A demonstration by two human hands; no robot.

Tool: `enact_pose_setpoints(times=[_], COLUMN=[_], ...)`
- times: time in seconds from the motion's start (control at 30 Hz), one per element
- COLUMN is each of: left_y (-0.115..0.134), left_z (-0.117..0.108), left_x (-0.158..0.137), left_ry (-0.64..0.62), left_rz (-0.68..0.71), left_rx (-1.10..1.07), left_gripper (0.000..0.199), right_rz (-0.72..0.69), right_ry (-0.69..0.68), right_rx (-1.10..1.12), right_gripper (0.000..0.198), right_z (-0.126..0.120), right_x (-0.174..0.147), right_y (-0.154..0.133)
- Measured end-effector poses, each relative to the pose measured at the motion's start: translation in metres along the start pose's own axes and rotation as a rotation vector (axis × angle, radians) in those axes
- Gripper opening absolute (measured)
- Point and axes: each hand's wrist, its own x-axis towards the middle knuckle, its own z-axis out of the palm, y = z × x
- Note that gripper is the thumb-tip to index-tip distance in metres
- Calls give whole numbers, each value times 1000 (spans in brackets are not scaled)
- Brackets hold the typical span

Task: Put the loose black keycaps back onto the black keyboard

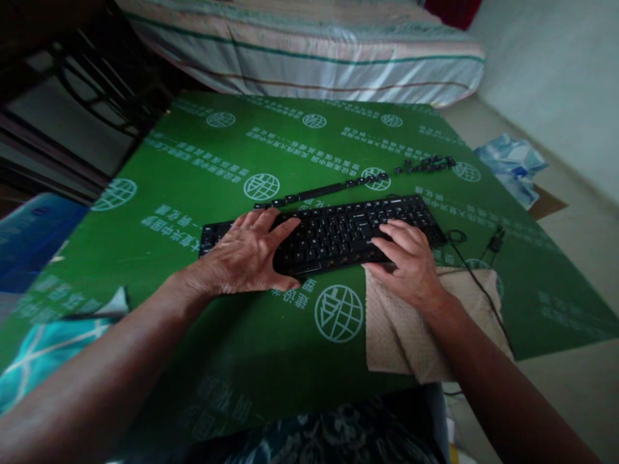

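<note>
A black keyboard lies on the green table, with bare gaps along its near edge. My left hand rests over its left part, fingers spread and thumb by the near edge. On the right part lies my right hand, its fingers apart on the keys and its thumb at the near edge. Behind the keyboard is a row of loose black keycaps with a long space bar among them. More keycaps sit in a cluster farther right.
A beige cloth lies under my right wrist, with a black cable running over it. A teal cloth is at the table's near left. Beyond the far edge stands a bed; a plastic bag lies on the floor at right.
</note>
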Motion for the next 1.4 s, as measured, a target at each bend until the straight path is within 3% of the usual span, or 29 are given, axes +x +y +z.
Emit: enact_pose_setpoints(times=[0.43, 0.8, 1.4], left_y=[-1, 0, 0], left_z=[9, 9, 11], left_x=[-2, -2, -2], left_ry=[66, 55, 54], left_rz=[13, 2, -8], left_rx=[1, 18, -22], left_gripper=[107, 107, 109], right_rz=[2, -9, -17], right_ry=[-81, -8, -19], right_rx=[-15, -33, -18], right_gripper=[31, 34, 32], right_z=[-1, -3, -2], right_x=[-1, -1, -2], right_y=[-5, -9, -7])
